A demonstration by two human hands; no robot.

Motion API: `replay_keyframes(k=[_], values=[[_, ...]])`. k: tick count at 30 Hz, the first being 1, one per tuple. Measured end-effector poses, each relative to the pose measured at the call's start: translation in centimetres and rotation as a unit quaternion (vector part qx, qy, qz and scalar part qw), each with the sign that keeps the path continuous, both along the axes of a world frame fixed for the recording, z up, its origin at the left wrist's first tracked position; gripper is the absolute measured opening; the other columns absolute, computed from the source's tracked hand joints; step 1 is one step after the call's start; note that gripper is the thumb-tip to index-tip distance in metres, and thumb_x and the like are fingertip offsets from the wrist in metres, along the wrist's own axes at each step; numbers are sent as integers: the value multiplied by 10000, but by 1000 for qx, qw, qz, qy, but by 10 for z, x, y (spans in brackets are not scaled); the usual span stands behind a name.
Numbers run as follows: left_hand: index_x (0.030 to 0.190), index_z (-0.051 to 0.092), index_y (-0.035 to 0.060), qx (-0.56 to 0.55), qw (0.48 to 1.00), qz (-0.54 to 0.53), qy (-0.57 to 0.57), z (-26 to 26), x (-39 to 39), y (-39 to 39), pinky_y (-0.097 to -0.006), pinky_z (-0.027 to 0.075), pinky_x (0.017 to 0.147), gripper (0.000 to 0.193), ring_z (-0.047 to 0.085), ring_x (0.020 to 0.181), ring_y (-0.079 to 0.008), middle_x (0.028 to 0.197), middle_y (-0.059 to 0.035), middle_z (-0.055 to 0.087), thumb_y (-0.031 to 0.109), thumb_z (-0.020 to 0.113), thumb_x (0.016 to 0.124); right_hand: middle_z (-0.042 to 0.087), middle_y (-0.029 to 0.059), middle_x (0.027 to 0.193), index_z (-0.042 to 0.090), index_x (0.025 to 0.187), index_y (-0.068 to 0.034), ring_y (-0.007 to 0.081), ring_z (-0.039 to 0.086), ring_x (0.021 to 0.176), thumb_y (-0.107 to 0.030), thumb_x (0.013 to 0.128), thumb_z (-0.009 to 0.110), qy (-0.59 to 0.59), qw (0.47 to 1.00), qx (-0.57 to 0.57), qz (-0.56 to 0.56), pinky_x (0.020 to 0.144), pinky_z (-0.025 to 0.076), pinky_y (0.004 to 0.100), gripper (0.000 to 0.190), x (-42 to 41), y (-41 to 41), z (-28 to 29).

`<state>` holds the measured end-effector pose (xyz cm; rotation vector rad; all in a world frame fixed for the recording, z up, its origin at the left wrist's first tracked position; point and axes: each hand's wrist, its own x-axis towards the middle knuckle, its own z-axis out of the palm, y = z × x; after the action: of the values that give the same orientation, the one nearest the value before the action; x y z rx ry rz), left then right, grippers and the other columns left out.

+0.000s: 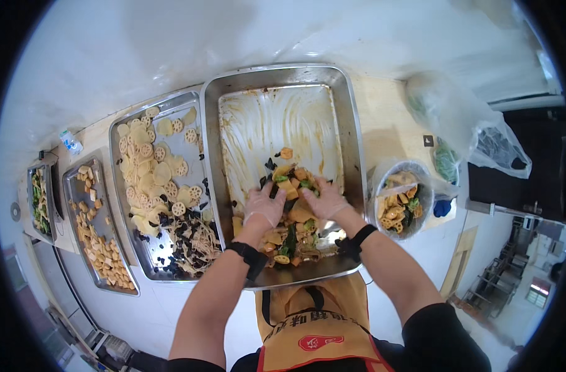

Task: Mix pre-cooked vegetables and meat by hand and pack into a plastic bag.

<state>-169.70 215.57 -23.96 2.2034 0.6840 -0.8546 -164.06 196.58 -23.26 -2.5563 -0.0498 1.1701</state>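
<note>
My left hand (266, 203) and my right hand (326, 200), both in clear plastic gloves, cup a heap of mixed sauced vegetables (290, 188) from its two sides. The fingertips are partly hidden in the food. Lotus root slices, potato slices, green leaves, black fungus and orange-brown cubes show in the mix. It lies in the near half of a deep steel tray (283, 76), whose far floor is streaked with brown sauce. To the right of the tray stands a plastic-lined round container (384, 173) holding similar sauced vegetables (397, 211).
Left of the deep tray, a shallow steel tray (190, 139) holds lotus root and potato slices, black fungus and pale shreds. Farther left are a tray of tofu-like cubes (107, 260) and a tray of green vegetables (41, 204). Clear plastic bags (492, 139) lie at the right.
</note>
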Motion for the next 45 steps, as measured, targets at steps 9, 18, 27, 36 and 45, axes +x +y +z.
replay_keyframes(k=[9,18,27,36,45], values=[[1482,409,66,-306,839,448,42,-4,-41,-63,-500,446,996,769,506,1272,-313,1437,-165,501,621,482,955,590,259,1299,525,1367,-20,357,555,1239,-516,962,550,23,905,258,-338,974,470,404,642,-73,36,-49],[1180,658,-36,-179,811,482,-279,53,-87,-52,-357,472,904,528,615,1002,-229,1154,-154,672,435,481,1021,559,300,1206,585,1274,9,439,525,1162,-459,945,574,-130,876,405,-227,1028,416,433,572,-107,52,67],[1126,630,-9,-170,791,402,-430,181,-75,-143,-343,477,850,391,580,927,-177,1020,-93,648,334,457,1051,524,241,1224,572,1233,31,377,489,1185,-375,953,607,-267,739,563,-256,1047,368,438,495,-110,-24,158],[1309,533,1,48,857,-50,-510,162,-45,-273,-444,448,1044,395,513,1245,-432,1335,-241,525,186,564,961,457,219,1309,505,1279,36,352,460,1223,-335,947,615,-468,715,436,-283,1085,341,449,510,-102,-164,119],[1320,537,49,23,926,-261,-271,51,45,-334,-477,431,1026,408,520,1219,-449,1337,-271,533,284,461,996,478,317,1376,496,1364,55,432,425,1314,-478,959,529,-224,715,311,-585,1116,314,450,670,-38,-231,57]])
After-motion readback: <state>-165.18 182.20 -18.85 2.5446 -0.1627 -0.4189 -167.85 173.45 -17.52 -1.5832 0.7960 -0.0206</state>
